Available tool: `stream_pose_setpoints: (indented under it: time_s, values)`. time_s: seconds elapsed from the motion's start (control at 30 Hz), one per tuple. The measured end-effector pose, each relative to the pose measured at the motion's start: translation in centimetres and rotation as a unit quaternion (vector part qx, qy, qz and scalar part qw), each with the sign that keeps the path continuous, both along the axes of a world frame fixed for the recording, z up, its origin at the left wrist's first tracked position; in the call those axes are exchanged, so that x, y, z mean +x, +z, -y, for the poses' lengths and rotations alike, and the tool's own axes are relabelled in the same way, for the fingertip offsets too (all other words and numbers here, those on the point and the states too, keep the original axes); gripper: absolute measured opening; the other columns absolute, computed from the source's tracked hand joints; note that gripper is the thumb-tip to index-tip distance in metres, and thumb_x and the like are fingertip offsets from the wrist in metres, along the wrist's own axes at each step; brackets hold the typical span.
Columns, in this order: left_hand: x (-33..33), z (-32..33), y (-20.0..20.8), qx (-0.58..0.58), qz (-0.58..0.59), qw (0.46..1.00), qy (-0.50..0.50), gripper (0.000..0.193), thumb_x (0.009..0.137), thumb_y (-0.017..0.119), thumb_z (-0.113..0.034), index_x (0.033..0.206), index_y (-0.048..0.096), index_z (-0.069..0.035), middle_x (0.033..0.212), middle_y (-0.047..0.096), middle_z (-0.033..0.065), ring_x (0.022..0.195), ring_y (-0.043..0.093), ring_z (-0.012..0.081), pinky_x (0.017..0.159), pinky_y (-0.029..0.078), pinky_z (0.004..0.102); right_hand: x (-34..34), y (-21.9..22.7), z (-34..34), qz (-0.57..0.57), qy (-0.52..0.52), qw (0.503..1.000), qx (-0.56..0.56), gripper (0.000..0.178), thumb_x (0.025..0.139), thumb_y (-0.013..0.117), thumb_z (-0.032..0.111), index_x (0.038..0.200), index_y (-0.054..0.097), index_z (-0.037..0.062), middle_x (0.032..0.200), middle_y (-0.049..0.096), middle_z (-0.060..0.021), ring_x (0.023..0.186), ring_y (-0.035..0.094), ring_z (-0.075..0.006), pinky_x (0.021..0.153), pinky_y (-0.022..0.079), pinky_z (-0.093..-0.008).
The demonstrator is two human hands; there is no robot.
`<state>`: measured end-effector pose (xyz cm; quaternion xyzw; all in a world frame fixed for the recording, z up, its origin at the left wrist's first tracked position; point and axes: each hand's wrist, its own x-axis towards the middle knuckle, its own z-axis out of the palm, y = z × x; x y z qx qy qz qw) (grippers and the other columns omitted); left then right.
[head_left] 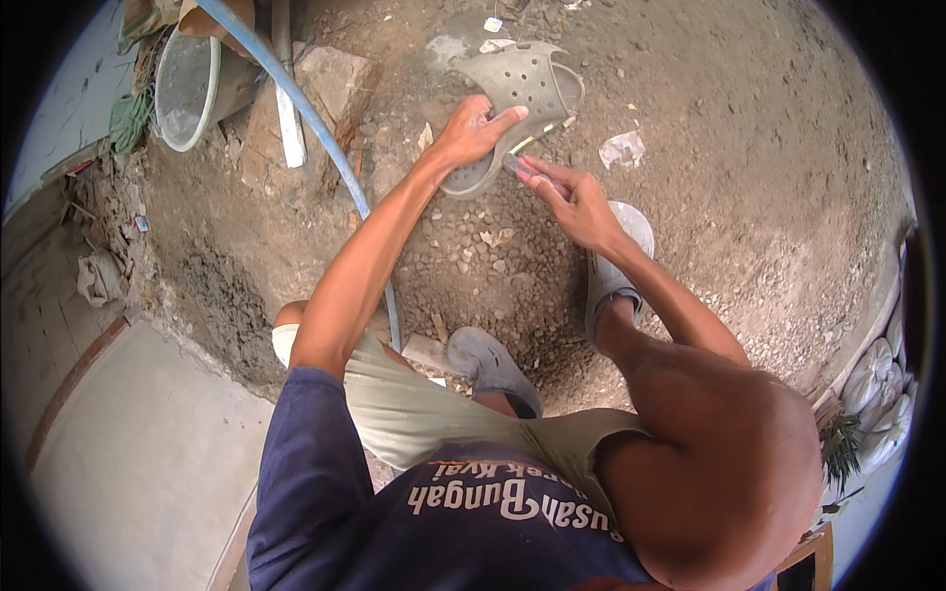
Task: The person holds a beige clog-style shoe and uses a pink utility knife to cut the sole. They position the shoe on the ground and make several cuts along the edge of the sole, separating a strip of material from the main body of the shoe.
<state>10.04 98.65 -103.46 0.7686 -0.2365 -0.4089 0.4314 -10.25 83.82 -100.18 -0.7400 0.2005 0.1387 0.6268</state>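
Observation:
A grey-beige clog (527, 84) with round holes is held out over the gravel, its toe pointing away to the upper right. My left hand (471, 130) grips it by the side, thumb lying over the upper. Pinched in the fingers of my right hand (576, 202) is a small thin grey piece (512, 163). Its tip meets the clog's near edge by the sole; what kind of thing it is cannot be made out. On my feet are grey clogs, the right one (639, 231) below my right wrist and the left one (481, 353) nearer to me.
A blue hose (330, 138) runs down the left side past broken concrete (335, 79) and a pale strip (291, 128). Beyond lies a tipped whitish bucket (187, 94). Pale slab (128, 443) edges the lower left; white sacks (872, 384) sit far right.

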Motion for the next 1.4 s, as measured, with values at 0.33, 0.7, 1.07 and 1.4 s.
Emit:
stream_pose_setpoints:
  time_s: [0.33,0.7,1.07,1.4]
  values:
    - [0.2,0.0,-0.2,0.016,-0.012,1.000,-0.001,0.048,0.104,0.070,-0.046,0.105,0.078,0.002,0.088,0.075,0.0045,0.077,0.063,0.0124,0.069,0.051,0.0342,-1.0,-1.0,-0.9,0.014,-0.020,0.996,0.081,0.045,0.110,0.062,0.025,0.149,0.065,0.0042,0.091,0.073,-0.0049,0.080,0.056,-0.0085,0.077,0.052,-0.0306]
    - [0.6,0.5,-0.5,-0.038,-0.074,0.996,0.040,0.040,0.106,0.071,-0.039,0.119,0.078,-0.001,0.099,0.078,0.0040,0.085,0.066,0.0120,0.078,0.054,0.0340,-1.8,0.6,-0.7,-0.035,0.058,0.995,0.075,0.045,0.110,0.061,0.026,0.152,0.064,0.0115,0.081,0.062,-0.0001,0.071,0.046,-0.0084,0.067,0.047,-0.0307]
    - [-3.0,-4.4,6.3,0.070,0.119,0.981,-0.133,0.036,0.109,0.063,-0.033,0.112,0.071,0.002,0.094,0.072,0.0192,0.083,0.073,0.0331,0.079,0.059,0.0506,-7.4,3.1,4.1,0.004,0.176,0.983,-0.050,0.049,0.103,0.071,0.025,0.149,0.065,0.0100,0.119,0.080,-0.0176,0.099,0.076,-0.0211,0.088,0.057,-0.0364]
    - [-9.7,-18.9,13.4,0.005,0.242,0.968,0.067,0.036,0.102,0.072,-0.030,0.099,0.057,0.003,0.095,0.062,0.0185,0.091,0.062,0.0408,0.081,0.048,0.0529,-5.6,2.4,4.2,-0.016,0.182,0.969,-0.167,0.043,0.098,0.078,0.025,0.134,0.074,0.0015,0.094,0.080,-0.0131,0.073,0.064,-0.0139,0.068,0.052,-0.0326]
